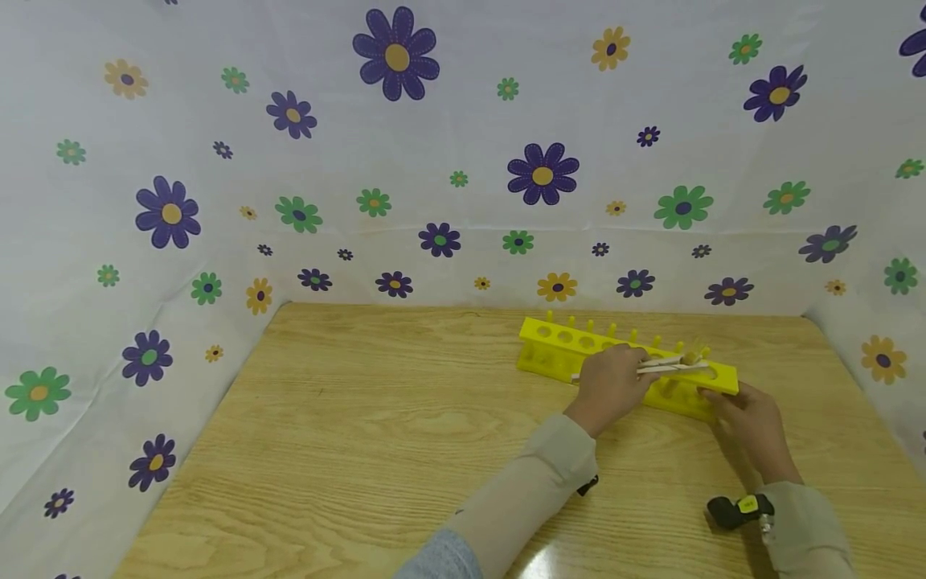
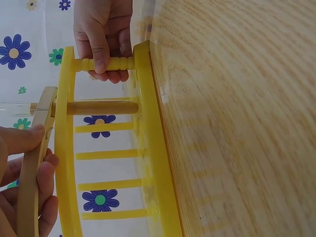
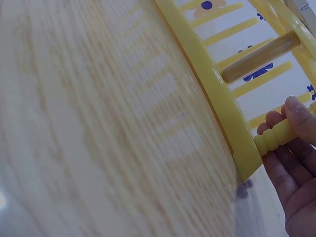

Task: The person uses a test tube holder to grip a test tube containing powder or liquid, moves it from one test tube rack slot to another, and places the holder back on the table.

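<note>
Yellow plastic test tube rack (image 2: 157, 148) stands on the wood-grain tabletop (image 1: 376, 450), right of centre, set at a slant. A row of pegs (image 1: 612, 330) runs along its far edge.

One glass test tube (image 2: 98, 107) with brown contents stands upright in a hole near the rack's right end, just beside the end post (image 3: 269, 140). Its rounded foot reaches the base plate; whether it sits in a recess cannot be told.

Left hand (image 1: 613, 384): pinching the wooden test tube clamp (image 2: 30, 187), thumb on one side, fingers curled round the other. The clamp's head crosses the tube just above the top plate. How tightly it bites cannot be told. Presumed reason for the tool: it spares the fingers direct contact with the glass, and the long handle leaves the hand clear of the tube's mouth.

Right hand (image 1: 748, 418): wrapped round the ridged end post, thumb on the near face, fingertips behind. Presumed reason: the post offers a firm hold between the two plates, close to the loaded hole, so the rack should resist sliding or tipping while the clamp bears on the tube. The ridges probably help against slipping.

Black wrist device (image 1: 741, 511) at the right cuff; floral cloth (image 1: 448, 104) behind.
</note>
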### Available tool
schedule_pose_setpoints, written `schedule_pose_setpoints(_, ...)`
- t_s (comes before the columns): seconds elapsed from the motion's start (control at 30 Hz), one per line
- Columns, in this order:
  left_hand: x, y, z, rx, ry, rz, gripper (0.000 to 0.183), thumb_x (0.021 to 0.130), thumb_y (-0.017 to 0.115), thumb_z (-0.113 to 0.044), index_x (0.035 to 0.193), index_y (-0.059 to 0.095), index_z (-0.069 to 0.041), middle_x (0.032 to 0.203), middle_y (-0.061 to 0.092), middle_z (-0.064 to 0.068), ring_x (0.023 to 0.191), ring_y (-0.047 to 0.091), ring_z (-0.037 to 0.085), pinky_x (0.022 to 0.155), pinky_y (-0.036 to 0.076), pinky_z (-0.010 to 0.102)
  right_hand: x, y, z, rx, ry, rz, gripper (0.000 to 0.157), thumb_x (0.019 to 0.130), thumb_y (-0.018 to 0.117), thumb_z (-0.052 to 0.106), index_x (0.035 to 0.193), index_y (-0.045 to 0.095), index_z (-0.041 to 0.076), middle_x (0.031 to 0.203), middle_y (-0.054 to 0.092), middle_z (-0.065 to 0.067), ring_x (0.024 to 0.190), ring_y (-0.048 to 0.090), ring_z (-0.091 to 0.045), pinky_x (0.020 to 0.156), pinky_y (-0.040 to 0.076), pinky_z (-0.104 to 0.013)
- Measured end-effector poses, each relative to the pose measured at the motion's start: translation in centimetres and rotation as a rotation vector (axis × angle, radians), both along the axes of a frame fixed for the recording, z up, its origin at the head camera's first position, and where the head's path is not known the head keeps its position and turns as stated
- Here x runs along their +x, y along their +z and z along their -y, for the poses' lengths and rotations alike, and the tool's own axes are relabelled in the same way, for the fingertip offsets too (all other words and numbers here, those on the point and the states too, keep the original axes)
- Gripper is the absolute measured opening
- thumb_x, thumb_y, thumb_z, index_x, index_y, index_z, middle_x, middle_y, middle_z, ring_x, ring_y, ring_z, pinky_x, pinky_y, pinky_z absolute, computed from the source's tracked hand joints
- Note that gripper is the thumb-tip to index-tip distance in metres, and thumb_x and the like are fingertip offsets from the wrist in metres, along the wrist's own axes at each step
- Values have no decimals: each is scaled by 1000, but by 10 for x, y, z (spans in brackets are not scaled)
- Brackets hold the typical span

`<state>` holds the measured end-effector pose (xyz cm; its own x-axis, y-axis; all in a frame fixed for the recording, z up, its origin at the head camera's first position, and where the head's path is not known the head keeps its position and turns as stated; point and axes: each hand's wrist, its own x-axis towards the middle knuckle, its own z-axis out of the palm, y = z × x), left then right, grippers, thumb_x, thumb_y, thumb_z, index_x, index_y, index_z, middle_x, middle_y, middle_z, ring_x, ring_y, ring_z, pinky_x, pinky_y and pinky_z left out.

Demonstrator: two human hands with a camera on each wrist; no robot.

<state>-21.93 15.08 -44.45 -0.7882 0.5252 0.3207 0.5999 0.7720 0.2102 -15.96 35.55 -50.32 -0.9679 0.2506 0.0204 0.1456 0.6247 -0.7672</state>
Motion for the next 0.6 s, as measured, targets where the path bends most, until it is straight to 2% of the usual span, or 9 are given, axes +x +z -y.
schedule_pose_setpoints(0.2,0,1,0,0,-2,-24,27,87,62,-46,101,71,-25,77,66,-12,45,38,-1,37,28,13,1,0,0,-14,3,10,55,98,45,41,127,53,-5,133,51,-27,121,48,-43,94,43,-53)
schedule_pose_setpoints(0.6,1,7,1,-9,6,-73,26,87,63,-47,102,70,-27,79,66,-13,44,37,-2,36,27,13,0,0,0,-62,1,51,59,98,44,42,129,50,-7,136,47,-29,124,44,-44,98,39,-57)
